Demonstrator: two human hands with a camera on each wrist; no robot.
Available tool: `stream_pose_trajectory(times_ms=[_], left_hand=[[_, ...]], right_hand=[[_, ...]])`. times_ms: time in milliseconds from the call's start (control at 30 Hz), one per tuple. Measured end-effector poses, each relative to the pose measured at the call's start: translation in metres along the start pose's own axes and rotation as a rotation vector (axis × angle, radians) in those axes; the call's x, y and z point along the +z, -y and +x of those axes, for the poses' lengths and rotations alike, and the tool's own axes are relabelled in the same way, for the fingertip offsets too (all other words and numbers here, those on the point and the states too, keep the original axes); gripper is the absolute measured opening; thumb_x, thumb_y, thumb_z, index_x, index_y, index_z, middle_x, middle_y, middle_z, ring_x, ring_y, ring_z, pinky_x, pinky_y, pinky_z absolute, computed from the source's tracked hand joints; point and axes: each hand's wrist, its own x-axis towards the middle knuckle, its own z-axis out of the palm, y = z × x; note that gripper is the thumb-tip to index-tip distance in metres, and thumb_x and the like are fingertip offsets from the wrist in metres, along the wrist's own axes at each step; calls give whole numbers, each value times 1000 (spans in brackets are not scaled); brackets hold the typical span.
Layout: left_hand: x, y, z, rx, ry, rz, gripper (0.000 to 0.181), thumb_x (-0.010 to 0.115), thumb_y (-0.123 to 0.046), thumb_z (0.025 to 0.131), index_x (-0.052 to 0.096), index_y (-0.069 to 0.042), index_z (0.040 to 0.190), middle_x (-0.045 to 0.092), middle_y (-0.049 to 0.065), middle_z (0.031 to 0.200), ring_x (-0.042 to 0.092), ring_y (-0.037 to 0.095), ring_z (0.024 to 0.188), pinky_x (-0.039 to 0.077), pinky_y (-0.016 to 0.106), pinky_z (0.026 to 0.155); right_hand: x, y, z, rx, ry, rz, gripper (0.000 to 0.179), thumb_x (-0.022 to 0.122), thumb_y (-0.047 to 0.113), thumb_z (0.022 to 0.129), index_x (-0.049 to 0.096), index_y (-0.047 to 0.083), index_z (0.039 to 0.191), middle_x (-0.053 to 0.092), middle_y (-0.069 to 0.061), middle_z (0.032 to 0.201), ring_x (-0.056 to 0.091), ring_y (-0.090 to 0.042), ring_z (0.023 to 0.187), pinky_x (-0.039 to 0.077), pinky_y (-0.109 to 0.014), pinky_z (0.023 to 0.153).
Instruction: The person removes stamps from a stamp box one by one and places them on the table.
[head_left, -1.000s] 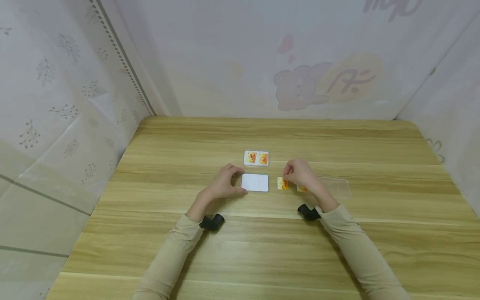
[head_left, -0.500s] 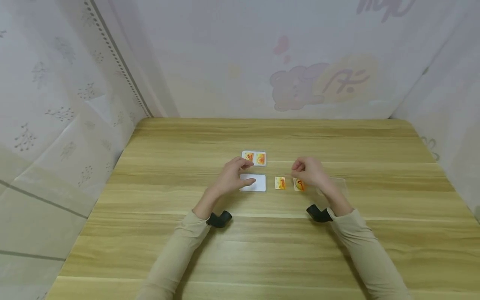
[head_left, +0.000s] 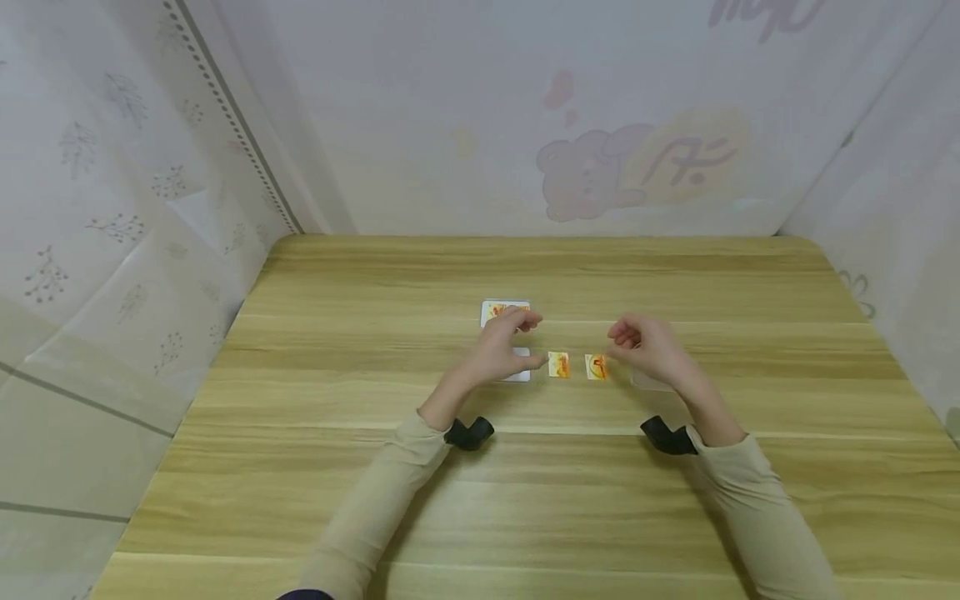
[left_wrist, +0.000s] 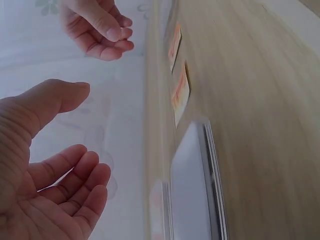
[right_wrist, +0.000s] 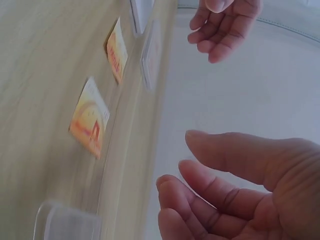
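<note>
The left hand, grip wide, hovers at ten o'clock from one printed card, the right hand, grip narrow, at two o'clock from another card.

From the lower edge, the left forearm and right forearm angle inward. Near centre, the left hand parts thumb from bent fingers; right of centre, the right hand curls loosely.
</note>
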Motion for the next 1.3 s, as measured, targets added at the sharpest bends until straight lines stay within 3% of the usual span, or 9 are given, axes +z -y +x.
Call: stream_pose_trajectory(times_ms=[200,400,667,967,1300], left_hand=[[17,-10,13,34,37,19,57,77,-11,76,52,10,122,55,22,117,49,30,107,42,40,93],[34,-19,24,19,92,48,60,77,-15,76,50,6,126,53,16,122,47,26,112,41,32,95],[55,-33,39,7,166,123,64,78,-23,76,51,3,127,52,12,125,48,24,115,40,27,97],[81,-46,57,19,267,276,66,77,-27,77,49,2,129,52,12,128,46,22,120,35,22,101],[110,-51,69,-53,312,482,71,76,-35,77,46,-3,134,50,7,129,47,17,118,38,19,97]], right_hand=[[-9,-7,-15,17,11,-9,24,67,2,83,58,-11,102,61,-18,91,57,-26,83,49,-35,75],[-15,-15,-29,43,16,7,35,65,7,87,55,-13,114,58,-28,108,56,-36,95,46,-50,86],[-22,-29,-44,24,-20,-71,42,69,2,81,53,-15,116,56,-32,112,53,-43,99,45,-55,86],[-25,-48,-55,9,-32,-142,47,73,1,76,52,-15,115,55,-32,111,51,-46,101,44,-58,85],[-25,-59,-60,71,-32,-171,55,75,3,75,49,-15,120,52,-34,115,49,-49,104,42,-58,85]])
